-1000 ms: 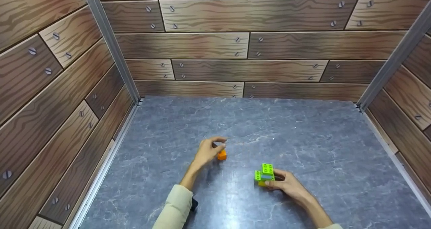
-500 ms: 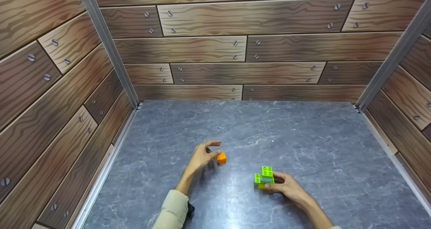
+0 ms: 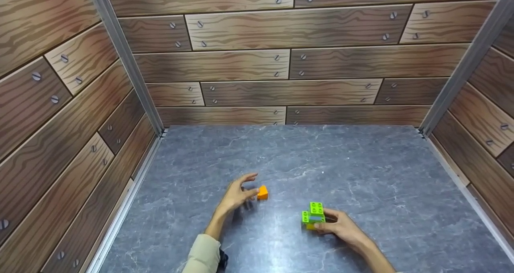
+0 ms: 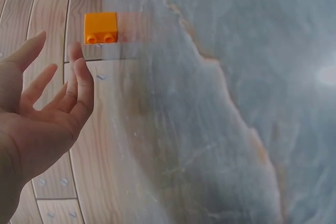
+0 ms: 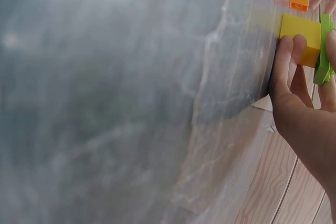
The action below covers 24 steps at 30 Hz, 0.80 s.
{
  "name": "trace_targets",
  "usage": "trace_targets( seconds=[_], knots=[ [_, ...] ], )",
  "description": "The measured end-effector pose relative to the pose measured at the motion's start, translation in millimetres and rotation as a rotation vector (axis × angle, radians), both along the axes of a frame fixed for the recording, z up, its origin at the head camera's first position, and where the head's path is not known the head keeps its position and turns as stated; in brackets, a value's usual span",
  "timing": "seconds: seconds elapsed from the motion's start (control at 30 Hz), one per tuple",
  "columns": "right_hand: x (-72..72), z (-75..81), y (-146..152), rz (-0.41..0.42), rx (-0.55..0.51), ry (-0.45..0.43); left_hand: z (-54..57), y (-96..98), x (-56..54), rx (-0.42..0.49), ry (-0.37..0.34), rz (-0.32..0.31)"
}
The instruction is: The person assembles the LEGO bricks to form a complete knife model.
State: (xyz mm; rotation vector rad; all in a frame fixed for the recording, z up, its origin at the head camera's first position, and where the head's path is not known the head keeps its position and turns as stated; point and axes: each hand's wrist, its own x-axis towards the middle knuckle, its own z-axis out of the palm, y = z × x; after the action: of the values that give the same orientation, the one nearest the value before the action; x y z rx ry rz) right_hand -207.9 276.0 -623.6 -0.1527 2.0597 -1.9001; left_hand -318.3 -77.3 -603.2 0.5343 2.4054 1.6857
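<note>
An orange toy building brick (image 3: 263, 193) sits on the grey marbled table, its sloped face showing in the head view. Just left of it is my left hand (image 3: 236, 196), with fingers spread and loosely bent around nothing. The left wrist view shows a gap between those fingers and the orange brick (image 4: 101, 24). To the right, my right hand (image 3: 344, 227) grips a small stack of toy bricks (image 3: 316, 208) between thumb and fingers. Green bricks top the stack, a bluish band shows in the middle, and a yellow brick (image 5: 302, 34) forms its bottom.
The grey table (image 3: 361, 176) is boxed in by wood-plank-patterned walls (image 3: 241, 64) at the back and both sides. Metal posts (image 3: 124, 52) stand in the back corners. Tiny white specks dot the tabletop.
My left hand has drawn back leftward from the orange brick, which now shows more fully. My right hand keeps its grip on the brick stack. The head view has tilted slightly upward.
</note>
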Motion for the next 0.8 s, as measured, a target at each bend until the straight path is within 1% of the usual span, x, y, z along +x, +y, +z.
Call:
trace_targets(
  seconds=[0.2, 0.27, 0.33, 0.43, 0.5, 0.63, 0.8],
  knots=[
    [0.9, -2.3, -1, -0.014, 0.003, 0.000, -7.6, 1.6, 0.8, -0.023, -0.087, -0.045],
    [1.3, -2.5, -1, -0.014, 0.002, -0.007, -9.5, 3.3, 1.1, -0.029, -0.103, -0.064],
    [1.3, -2.5, -1, -0.008, 0.005, -0.006, -11.3, 5.6, 1.8, -0.023, -0.116, -0.070],
    [1.0, -1.6, -1, -0.003, 0.014, -0.005, -13.8, 9.1, 2.7, -0.019, -0.120, -0.061],
    [0.4, -1.0, -1, 0.000, 0.020, 0.003, -15.0, 11.1, 2.8, -0.023, -0.126, -0.043],
    [0.5, -0.3, -1, -0.002, 0.023, 0.011, -15.8, 13.6, 1.6, -0.062, -0.123, -0.022],
    [1.5, -1.2, 0, -0.008, 0.028, 0.016, -15.8, 15.9, 2.8, -0.084, -0.128, -0.002]
  ],
)
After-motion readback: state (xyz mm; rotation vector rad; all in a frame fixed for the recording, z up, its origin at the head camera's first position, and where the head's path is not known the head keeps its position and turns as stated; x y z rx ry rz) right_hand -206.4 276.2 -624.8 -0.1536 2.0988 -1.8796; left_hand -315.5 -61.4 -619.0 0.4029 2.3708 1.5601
